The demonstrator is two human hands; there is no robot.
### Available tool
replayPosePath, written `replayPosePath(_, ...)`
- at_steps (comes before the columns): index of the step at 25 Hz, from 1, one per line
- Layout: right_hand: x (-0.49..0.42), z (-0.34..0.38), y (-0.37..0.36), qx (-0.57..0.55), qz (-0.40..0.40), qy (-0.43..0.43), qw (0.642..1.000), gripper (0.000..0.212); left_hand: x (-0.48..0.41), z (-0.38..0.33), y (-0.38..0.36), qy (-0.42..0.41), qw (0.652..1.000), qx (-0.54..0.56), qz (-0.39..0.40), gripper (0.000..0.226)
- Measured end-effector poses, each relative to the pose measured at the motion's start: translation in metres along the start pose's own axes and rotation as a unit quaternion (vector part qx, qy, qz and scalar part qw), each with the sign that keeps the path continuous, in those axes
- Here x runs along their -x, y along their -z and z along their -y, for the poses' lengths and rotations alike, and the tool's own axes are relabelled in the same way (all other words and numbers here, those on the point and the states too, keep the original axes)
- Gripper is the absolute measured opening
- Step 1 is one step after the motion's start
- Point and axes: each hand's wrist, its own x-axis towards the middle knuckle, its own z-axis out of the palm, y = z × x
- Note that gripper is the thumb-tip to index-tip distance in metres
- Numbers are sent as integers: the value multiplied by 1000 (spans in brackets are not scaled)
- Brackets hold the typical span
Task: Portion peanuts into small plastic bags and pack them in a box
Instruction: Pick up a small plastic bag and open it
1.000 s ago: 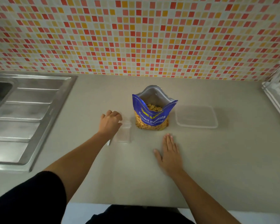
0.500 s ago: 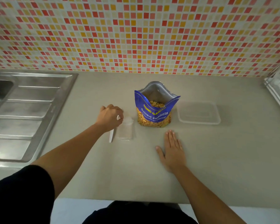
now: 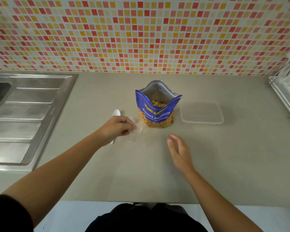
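One clear bag (image 3: pixel 139 129) pinched by left hand (image 3: pixel 117 127) beside peanut pouch (image 3: pixel 157 115); right hand (image 3: pixel 179 150) relaxed.

Blue peanut pouch (image 3: pixel 157 109), yellow lettering; red-orange-yellow mosaic wall (image 3: pixel 141 34); white spoon (image 3: pixel 116 113).

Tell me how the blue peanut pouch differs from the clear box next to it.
The peanut pouch is blue and printed; the box is clear and plain. The pouch stands upright and tall with its top open; the box sits low and flat. The pouch holds peanuts; the box looks empty. Both rest on the counter, apart from each other.
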Motion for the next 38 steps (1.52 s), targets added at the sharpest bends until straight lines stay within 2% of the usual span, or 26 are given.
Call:
replayPosePath(2,5,15,4,-140,36,-64,988,34,2,10,-21,29,993,112,10,17)
replayPosePath(4,5,22,5,-222,54,-106,968,41,2,17,-37,51,983,175,15,18)
replayPosePath(6,3,23,5,-255,42,-122,958,49,1,21,-47,52,978,201,11,18)
replayPosePath(8,3,25,7,-250,38,-119,960,52,2,24,-53,37,981,191,10,16)
replayPosePath(12,3,30,13,-229,40,-99,968,51,2,26,-56,-24,999,38,7,17)
replayPosePath(14,0,32,18,-217,45,-88,971,52,1,27,-56,-37,999,3,9,14)
replayPosePath(17,-3,34,25,-209,65,-69,973,55,2,31,-58,-36,999,31,1,5)
replayPosePath(19,-5,31,27,-206,68,-61,974,57,3,33,-58,-26,997,73,-3,10)
replayPosePath(23,-4,27,32,-213,78,-69,972,58,5,31,-54,6,988,149,48,27)
replayPosePath(25,-4,26,33,-210,87,-67,971,59,5,29,-52,-13,993,108,49,28)
replayPosePath(29,-6,32,35,-221,104,-68,967,57,5,28,-48,-64,997,-38,15,14)
replayPosePath(31,-7,36,35,-238,102,-84,962,55,2,29,-45,-85,994,-71,-9,22)
replayPosePath(34,-11,33,37,-256,61,-121,957,50,0,28,-42,-66,997,-26,-42,30)
replayPosePath(38,-6,29,38,-252,126,-169,944,56,-1,26,-44,-48,999,13,-20,28)
